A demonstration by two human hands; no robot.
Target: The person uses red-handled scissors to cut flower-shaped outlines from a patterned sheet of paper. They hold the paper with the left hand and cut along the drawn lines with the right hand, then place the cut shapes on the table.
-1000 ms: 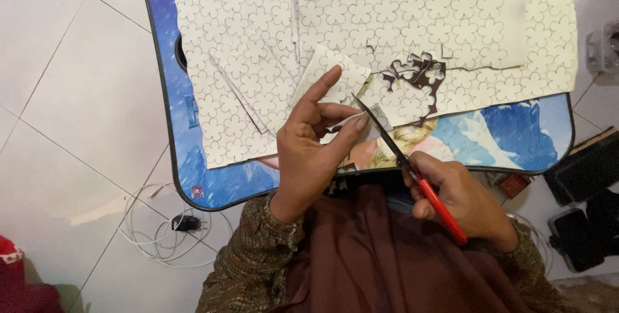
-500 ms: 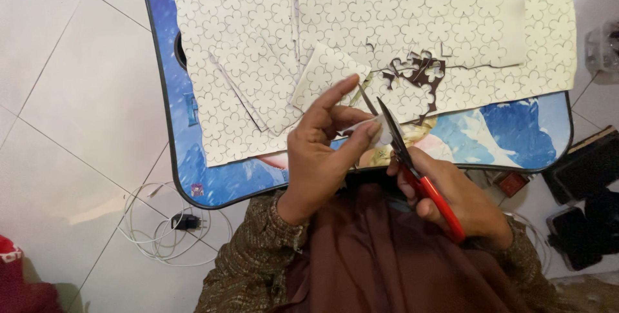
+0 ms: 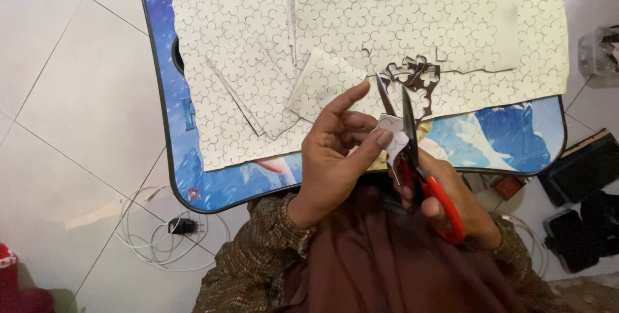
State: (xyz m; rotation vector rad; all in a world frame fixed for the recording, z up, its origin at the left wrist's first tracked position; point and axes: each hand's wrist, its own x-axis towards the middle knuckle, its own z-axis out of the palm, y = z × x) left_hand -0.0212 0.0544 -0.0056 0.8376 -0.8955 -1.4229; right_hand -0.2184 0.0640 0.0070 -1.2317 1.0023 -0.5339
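Observation:
My left hand [image 3: 335,155] pinches a small white paper cut-out [image 3: 391,134] between thumb and fingers, just above my lap. My right hand [image 3: 451,200] grips red-handled scissors [image 3: 412,152]; their dark blades are spread apart and point up over the cut-out's right edge. Behind both hands, cream sheets printed with flower outlines [image 3: 361,36] cover a blue lap table [image 3: 503,139]. One sheet has a ragged hole [image 3: 416,78] where shapes were cut out.
A white cable with a black plug [image 3: 174,232] lies coiled on the tiled floor at the left. Dark bags or boxes [image 3: 580,190] sit on the floor at the right. A clear container [image 3: 599,52] stands by the table's right edge.
The scissors have swung from slanting to nearly upright, and their blades have spread apart. My left hand has turned the cut-out slightly toward the blades.

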